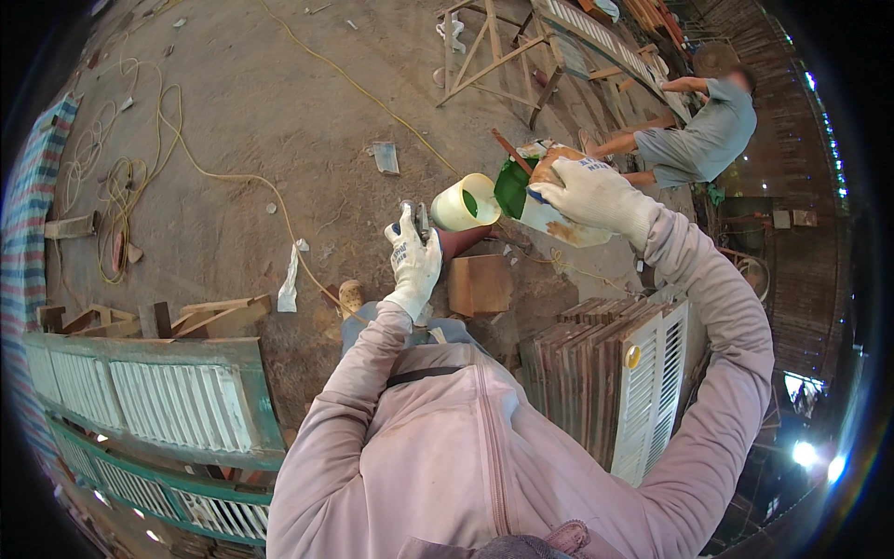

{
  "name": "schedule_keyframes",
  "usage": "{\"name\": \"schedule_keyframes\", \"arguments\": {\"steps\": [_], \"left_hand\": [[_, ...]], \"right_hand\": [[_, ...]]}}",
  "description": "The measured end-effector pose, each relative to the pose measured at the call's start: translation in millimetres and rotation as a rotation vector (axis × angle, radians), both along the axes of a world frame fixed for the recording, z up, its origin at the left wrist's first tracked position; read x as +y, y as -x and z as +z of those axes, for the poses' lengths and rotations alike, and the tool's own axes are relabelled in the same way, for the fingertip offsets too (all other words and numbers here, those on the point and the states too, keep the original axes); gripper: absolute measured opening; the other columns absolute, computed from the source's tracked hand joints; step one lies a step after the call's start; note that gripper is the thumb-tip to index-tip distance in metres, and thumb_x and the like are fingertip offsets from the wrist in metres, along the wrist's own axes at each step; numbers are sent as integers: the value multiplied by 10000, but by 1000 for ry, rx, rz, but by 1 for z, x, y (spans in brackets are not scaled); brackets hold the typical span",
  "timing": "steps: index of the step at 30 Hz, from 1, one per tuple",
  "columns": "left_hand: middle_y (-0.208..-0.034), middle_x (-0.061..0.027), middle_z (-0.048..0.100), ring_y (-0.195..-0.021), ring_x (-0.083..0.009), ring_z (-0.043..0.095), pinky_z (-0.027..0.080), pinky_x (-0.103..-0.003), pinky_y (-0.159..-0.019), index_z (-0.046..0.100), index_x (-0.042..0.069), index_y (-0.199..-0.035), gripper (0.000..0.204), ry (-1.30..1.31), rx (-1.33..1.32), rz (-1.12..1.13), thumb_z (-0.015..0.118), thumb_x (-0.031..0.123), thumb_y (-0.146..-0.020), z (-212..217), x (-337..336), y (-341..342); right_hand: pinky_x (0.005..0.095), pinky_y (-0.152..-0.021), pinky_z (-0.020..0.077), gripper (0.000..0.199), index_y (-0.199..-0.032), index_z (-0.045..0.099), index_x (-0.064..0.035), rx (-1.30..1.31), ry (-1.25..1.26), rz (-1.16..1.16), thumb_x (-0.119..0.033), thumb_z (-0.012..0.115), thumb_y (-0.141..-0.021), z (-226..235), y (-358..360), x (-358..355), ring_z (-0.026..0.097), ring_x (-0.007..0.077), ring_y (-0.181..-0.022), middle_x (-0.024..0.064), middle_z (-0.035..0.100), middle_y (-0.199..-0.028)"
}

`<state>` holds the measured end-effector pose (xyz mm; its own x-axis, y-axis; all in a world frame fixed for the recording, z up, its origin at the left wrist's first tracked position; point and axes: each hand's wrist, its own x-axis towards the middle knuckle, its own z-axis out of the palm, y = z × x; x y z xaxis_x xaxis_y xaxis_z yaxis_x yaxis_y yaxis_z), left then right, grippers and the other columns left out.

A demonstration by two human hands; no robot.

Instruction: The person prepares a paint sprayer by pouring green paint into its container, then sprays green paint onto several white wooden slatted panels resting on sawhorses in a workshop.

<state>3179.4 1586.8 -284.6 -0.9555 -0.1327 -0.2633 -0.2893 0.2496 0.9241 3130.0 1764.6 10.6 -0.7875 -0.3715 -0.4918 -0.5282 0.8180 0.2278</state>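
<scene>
The green-framed shutters (182, 401) at the lower left of the frame stand on edge in rows, I'd guess so their slatted faces stay exposed. The louvred panels (643, 391) right of centre are packed face to face, probably to save floor.

My right hand (589, 194) is clamped over the side of a stained white tub (566, 229), just above and right of the frame's centre. I hold it tipped with its green-coated mouth toward the cream cup (450, 211) just to its left, near the centre; the cup leans to face it, seemingly to keep liquid off the ground. My left hand (413, 265) is closed around a metal fitting (422, 222) beside the cup, so I think the two are joined and I steady the cup through it. A brown stick (510, 149) juts from the tub's mouth, likely a stirrer.

The co-worker (703, 130) at the upper right is partly hidden by the bench they work at. My glove covers much of the tub, and its depth of paint is out of sight. I can't make out any stream across the gap, nor how the fitting meets the cup behind my fingers.
</scene>
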Motion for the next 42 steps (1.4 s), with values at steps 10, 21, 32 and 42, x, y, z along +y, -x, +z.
{"name": "schedule_keyframes", "arguments": {"steps": [10, 21, 32, 42], "left_hand": [[-1337, -253, 429, -1084, -439, 612, 529, -499, -900, 401, 182, -1477, 631, -1, -5, -39, 661, 189, -901, 1, -2, -3], [-1379, -273, 413, -1153, -447, 574, 505, -499, -952, 404, 186, -1473, 617, -35, -12, -103, 647, 167, -907, -6, -2, -1], [-1345, -244, 406, -1083, -464, 609, 515, -514, -918, 370, 183, -1486, 633, 115, 23, -302, 632, 186, -910, -18, 38, 0], [-1330, -261, 417, -1117, -481, 585, 513, -514, -908, 380, 201, -1476, 625, 201, 133, -528, 635, 137, -909, -4, 127, -26]], "right_hand": [[448, -771, 508, 471, -1060, 622, 15, -3, 203, -117, -445, 552, -988, -3, -4, 14, 669, 396, -894, 237, 669, -1002], [273, -680, 477, 447, -1140, 662, 14, -197, 745, -754, -403, 586, -1001, -20, -12, 68, 603, 104, -775, 55, 679, -927], [280, -791, 500, 445, -1165, 675, 12, -185, 1045, -1123, -395, 600, -1001, -73, -94, 149, 607, 98, -864, 39, 707, -1001], [472, -882, 508, 546, -1136, 647, 55, 33, 708, -1139, -460, 598, -963, -139, -179, 223, 645, 441, -1047, 285, 688, -1054]]}}
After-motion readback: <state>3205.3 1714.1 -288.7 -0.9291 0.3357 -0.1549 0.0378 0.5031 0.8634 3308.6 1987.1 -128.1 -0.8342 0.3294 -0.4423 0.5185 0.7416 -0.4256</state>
